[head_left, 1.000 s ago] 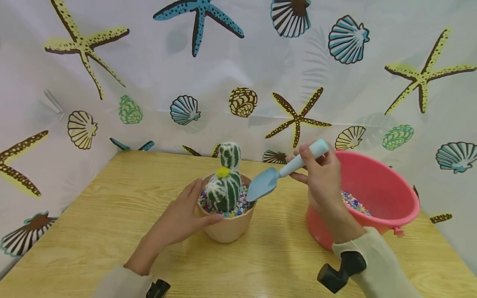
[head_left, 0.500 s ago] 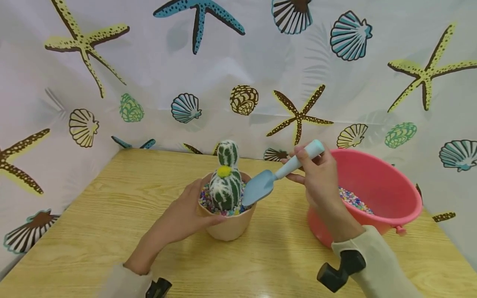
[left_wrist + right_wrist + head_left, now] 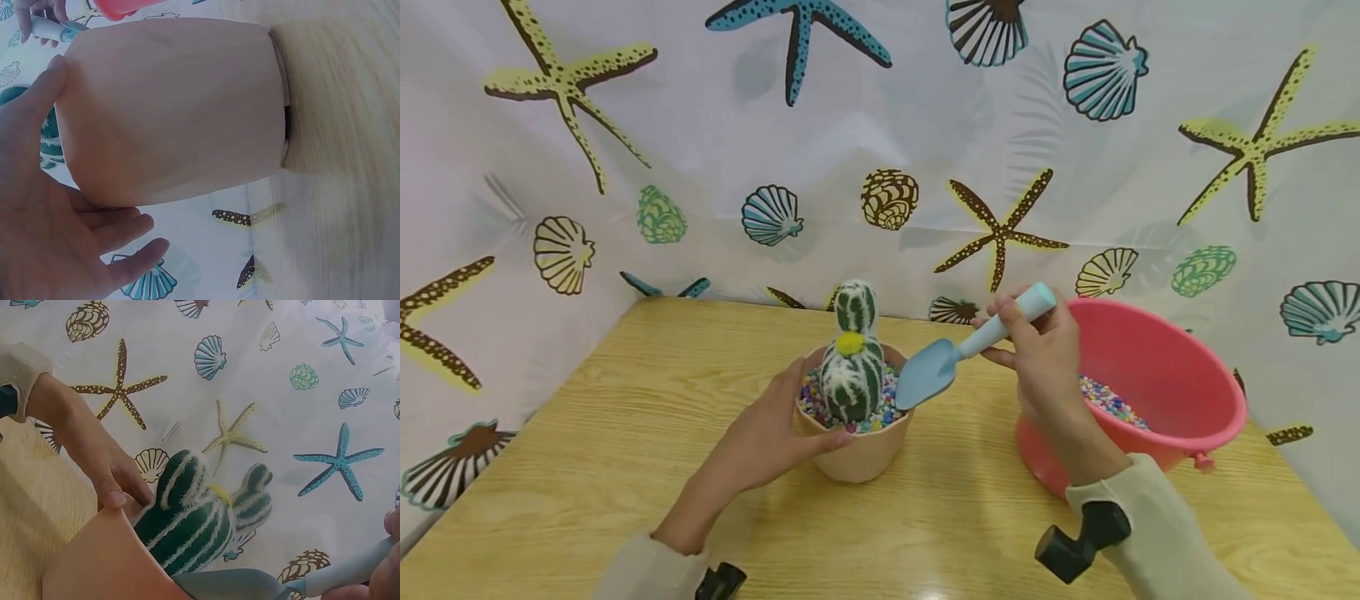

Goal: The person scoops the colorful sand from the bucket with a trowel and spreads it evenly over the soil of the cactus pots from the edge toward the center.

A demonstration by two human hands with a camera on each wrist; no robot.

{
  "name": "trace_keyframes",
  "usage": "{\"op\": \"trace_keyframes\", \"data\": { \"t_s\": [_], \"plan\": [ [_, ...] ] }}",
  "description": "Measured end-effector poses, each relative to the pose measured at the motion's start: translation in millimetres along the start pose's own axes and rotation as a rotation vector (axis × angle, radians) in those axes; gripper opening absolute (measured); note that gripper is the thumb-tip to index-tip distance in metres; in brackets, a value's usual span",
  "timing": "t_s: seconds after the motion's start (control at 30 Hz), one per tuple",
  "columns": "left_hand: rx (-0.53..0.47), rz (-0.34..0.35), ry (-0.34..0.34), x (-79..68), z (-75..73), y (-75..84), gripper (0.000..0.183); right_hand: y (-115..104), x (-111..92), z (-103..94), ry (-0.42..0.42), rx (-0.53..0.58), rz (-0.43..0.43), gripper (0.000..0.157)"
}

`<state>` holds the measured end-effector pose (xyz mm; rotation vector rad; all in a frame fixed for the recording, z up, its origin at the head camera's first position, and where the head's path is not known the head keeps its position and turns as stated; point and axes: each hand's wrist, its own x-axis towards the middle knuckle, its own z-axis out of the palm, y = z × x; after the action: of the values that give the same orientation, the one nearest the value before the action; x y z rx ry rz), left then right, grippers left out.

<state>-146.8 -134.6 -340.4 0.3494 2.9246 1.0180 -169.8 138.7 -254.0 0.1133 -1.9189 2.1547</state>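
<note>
A fuzzy toy cactus point(image 3: 852, 379) with a yellow flower stands in a peach plant pot point(image 3: 856, 463), among small multicoloured beads point(image 3: 887, 410). My left hand point(image 3: 767, 437) grips the pot's left side, thumb along the front rim, fingers behind; the left wrist view shows the thumb point(image 3: 47, 84) on the rim. In my right hand point(image 3: 1047, 358) is a light blue trowel point(image 3: 928, 375), pinched by its handle. The trowel's blade slants down to the left, its tip at the pot's right rim beside the cactus. Seen from the right wrist, the blade point(image 3: 228, 584) overlaps the pot's edge.
A pink bucket point(image 3: 1157, 350) with more beads point(image 3: 1112, 402) inside stands on the right, partly behind my right forearm. The wooden table point(image 3: 647, 400) meets a white cloth point(image 3: 715, 150) printed with starfish and shells at the back.
The cactus, which leaned left earlier, now stands straighter in the pot. The trowel's blade dipped toward the cactus, then drew back slightly right. My left hand has kept its grip.
</note>
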Motion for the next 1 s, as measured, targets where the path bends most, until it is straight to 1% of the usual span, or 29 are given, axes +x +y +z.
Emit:
{"op": "trace_keyframes", "data": {
  "t_s": [0.27,0.47,0.6,0.77,0.87,1.0],
  "plan": [
    [-0.047,0.04,-0.005,0.7,-1.9,-2.8,0.112,-3.5,0.8,-4.9,0.011,0.006,0.003,0.01],
    [-0.06,0.062,0.002,-1.5,-2.5,-2.0,0.108,-6.9,1.4,-10.8,0.028,0.018,0.001,0.009],
    [-0.058,0.043,0.011,-5.9,-4.6,0.9,0.107,-10.6,2.1,-15.9,0.039,0.023,-0.008,0.009],
    [-0.07,0.008,0.026,-12.6,-10.0,7.2,0.099,-15.8,1.6,-23.6,0.063,0.047,-0.003,0.01],
    [-0.077,0.007,0.054,-17.5,-10.5,9.9,0.091,-18.1,1.1,-30.6,0.075,0.054,-0.014,0.013],
    [-0.064,0.034,0.127,-25.4,-9.2,14.2,0.076,-21.9,1.7,-43.1,0.077,0.081,-0.043,0.016]
  ]
}}
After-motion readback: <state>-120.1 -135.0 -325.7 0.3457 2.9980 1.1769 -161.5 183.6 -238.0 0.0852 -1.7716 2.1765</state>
